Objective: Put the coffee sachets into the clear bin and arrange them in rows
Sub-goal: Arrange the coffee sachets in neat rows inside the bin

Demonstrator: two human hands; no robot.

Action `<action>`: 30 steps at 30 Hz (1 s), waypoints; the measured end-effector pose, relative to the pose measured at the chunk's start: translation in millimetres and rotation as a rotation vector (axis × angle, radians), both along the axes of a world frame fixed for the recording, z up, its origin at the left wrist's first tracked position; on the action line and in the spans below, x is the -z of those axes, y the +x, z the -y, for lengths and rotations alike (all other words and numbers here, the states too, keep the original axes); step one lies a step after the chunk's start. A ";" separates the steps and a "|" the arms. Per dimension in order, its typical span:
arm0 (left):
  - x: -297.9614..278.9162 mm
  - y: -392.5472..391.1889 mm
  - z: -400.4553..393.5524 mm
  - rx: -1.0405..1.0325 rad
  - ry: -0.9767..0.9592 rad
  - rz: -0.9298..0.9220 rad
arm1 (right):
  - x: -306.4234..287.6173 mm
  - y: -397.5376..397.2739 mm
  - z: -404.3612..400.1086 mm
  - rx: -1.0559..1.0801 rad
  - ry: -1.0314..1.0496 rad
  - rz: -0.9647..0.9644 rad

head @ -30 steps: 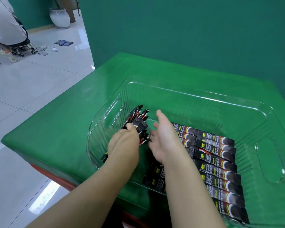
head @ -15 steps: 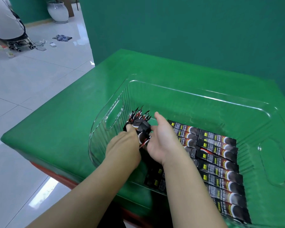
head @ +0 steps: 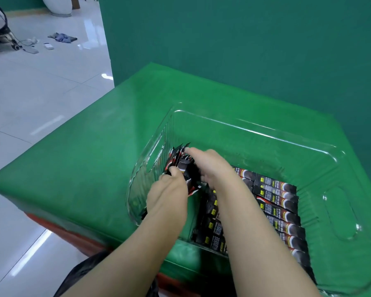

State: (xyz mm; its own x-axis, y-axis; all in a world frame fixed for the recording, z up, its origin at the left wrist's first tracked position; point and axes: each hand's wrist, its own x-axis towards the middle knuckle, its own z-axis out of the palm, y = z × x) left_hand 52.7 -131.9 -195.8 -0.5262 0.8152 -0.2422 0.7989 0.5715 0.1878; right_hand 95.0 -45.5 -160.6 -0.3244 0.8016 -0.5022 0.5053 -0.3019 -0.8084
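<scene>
A clear ribbed plastic bin (head: pixel 266 133) sits on the green-covered table (head: pixel 90 159). Inside the bin's left end, my left hand (head: pixel 169 194) grips a bundle of black and red coffee sachets (head: pixel 178 161), thumb on top. My right hand (head: pixel 210 166) lies over the bundle's far side, its fingers reaching across the sachet tops; its hold is blurred. Several dark sachets lie flat in rows (head: pixel 274 196) along the bin's floor to the right, with more sachets (head: pixel 210 228) stacked near the front wall beneath my right forearm.
The bin has handle cut-outs at its left end (head: pixel 156 155) and right end (head: pixel 341 211). A green wall (head: pixel 244 39) stands behind the table. White tiled floor (head: pixel 41 93) lies to the left, with a cloth (head: pixel 62 37) and a wheeled chair base (head: pixel 0 41) far off.
My right hand has moved up and left over the top of the bundle. The view has shifted closer and to the left. My left hand keeps its grip.
</scene>
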 end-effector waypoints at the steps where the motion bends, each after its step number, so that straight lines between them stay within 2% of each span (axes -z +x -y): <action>1: -0.1 -0.3 0.0 -0.002 0.005 0.007 | -2.0 -7.4 -5.7 -0.036 -0.011 0.025; 5: 3.8 -1.6 -0.9 -0.014 0.010 0.027 | -3.4 -36.0 -24.8 -0.142 -0.036 0.163; 9: 9.4 -0.8 -1.2 -0.009 0.015 0.036 | 6.4 -57.1 -32.7 -0.277 -0.016 0.463; 12: 15.2 -1.4 -2.9 0.012 -0.005 0.069 | 19.7 -63.0 -33.8 -0.261 -0.072 0.563; 17: 12.0 -0.8 0.1 0.098 -0.069 0.030 | 32.2 -58.0 -33.3 -0.102 -0.180 0.406; 23: 2.1 -3.3 5.5 0.155 -0.124 0.025 | 15.8 -46.6 -25.1 -0.153 -0.256 0.309; 25: 2.5 -3.6 6.1 0.154 -0.114 0.028 | 8.7 -42.0 -20.4 -0.116 -0.199 0.253; 30: 4.0 -1.8 6.9 0.143 -0.104 0.028 | 16.5 -29.4 -22.6 0.069 0.131 -0.003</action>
State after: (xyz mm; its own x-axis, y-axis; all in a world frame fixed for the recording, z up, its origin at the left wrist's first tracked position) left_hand 50.9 -138.8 -199.8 -0.3981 0.8511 -0.3422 0.8689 0.4695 0.1571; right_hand 65.6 -22.9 -177.1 -0.2680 0.8804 -0.3912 0.4845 -0.2278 -0.8446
